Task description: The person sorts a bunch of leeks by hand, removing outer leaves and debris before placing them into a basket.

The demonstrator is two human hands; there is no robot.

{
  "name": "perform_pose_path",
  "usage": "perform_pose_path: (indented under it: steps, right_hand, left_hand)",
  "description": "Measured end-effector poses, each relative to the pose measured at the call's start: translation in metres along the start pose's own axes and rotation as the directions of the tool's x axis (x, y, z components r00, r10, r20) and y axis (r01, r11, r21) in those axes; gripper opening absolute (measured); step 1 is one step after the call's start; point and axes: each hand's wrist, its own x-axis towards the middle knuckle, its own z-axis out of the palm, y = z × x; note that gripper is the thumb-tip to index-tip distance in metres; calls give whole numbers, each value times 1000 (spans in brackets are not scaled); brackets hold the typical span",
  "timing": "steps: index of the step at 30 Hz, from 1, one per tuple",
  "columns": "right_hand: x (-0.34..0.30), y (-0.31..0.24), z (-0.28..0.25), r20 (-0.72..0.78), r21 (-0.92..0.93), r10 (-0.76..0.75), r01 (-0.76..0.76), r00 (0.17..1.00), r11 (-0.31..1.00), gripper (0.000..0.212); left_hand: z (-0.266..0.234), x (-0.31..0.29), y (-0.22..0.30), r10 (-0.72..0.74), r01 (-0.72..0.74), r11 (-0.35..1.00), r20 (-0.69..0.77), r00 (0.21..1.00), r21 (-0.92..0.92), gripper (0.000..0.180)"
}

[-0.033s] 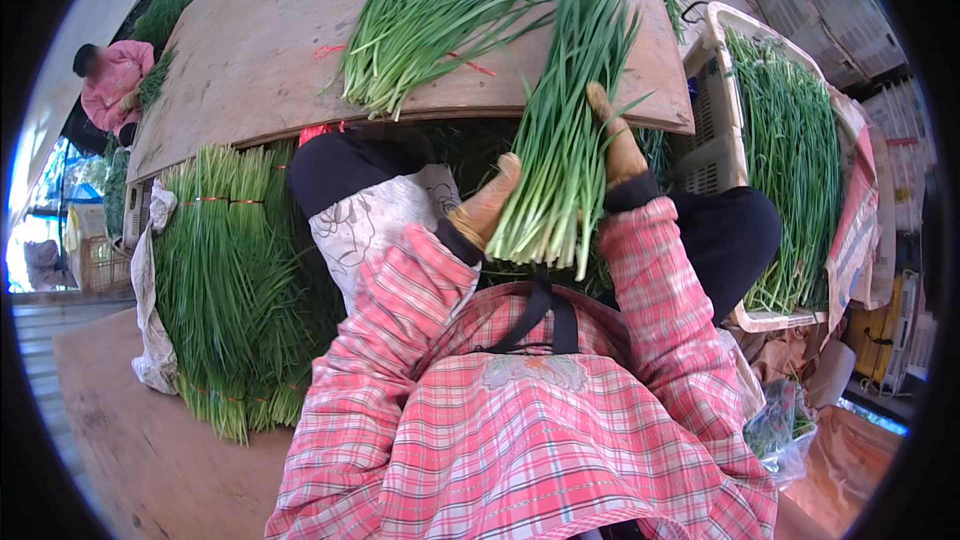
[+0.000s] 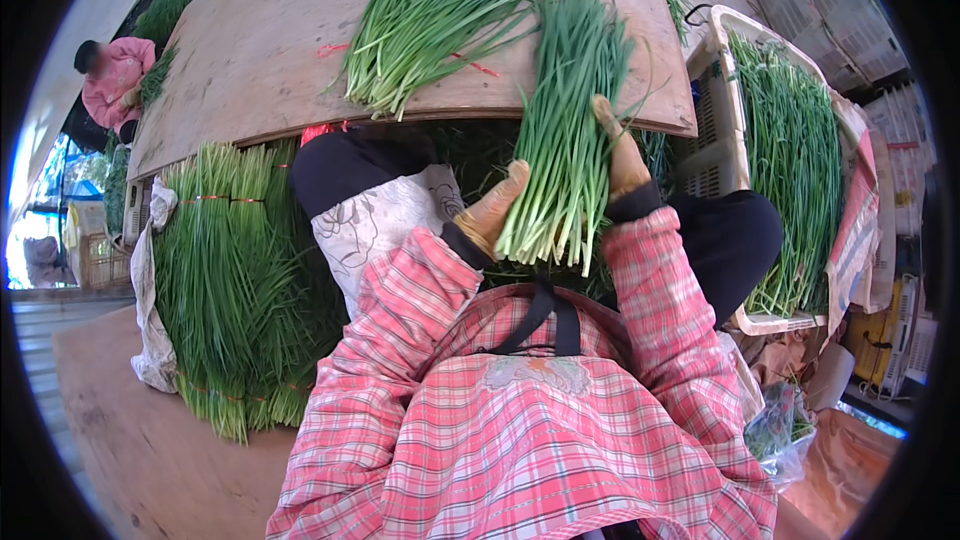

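A loose bunch of garlic chives (image 2: 572, 130) is held between my two gloved hands, white stem ends toward me and leaves over the table's near edge. My left hand (image 2: 492, 210) presses its left side low down near the stems, thumb showing. On the right side, a little higher, my right hand (image 2: 622, 152) cups it with the thumb up. The bunch hides most of the fingers. Just beyond, a larger pile of garlic chives (image 2: 430, 25) lies on the wooden table (image 2: 260, 50), with a red tie (image 2: 470, 64) partly under it.
At my left stand tied bundles of garlic chives (image 2: 235, 280) beside a white cloth (image 2: 152, 310). A white crate (image 2: 735, 130) full of garlic chives is at my right. Stacked crates (image 2: 840, 10) rise behind it. A person in pink (image 2: 115, 80) sits far left.
The bunch looks narrower and more even, and its stem ends sit slightly farther right. My left hand has shifted a little right with it; my right hand is slightly lower.
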Motion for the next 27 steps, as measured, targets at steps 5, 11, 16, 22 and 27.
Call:
perform_pose_path:
  steps: [5,11,16,22,27]
  right_hand:
    - [-49,18,-25,-101,17,-144,146,984,989,39]
    - [-91,37,-36,-97,-109,-13,2,995,994,40]
    - [-92,49,-26,31,-733,-129,110,991,671,68]
    - [-88,43,-12,-71,-694,-147,57,987,718,57]
    - [-85,26,-15,-80,-737,-147,40,986,675,43]
  left_hand:
    - [-4,-6,-2,-48,48,998,-7,999,-27,47]
    - [12,-11,-3,-1,20,996,-217,976,84,30]
    - [12,-9,-11,20,6,997,-318,948,80,28]
    - [-16,-9,-15,-68,68,998,-105,992,1,40]
    - [-3,-11,-13,-89,143,963,-229,969,230,34]
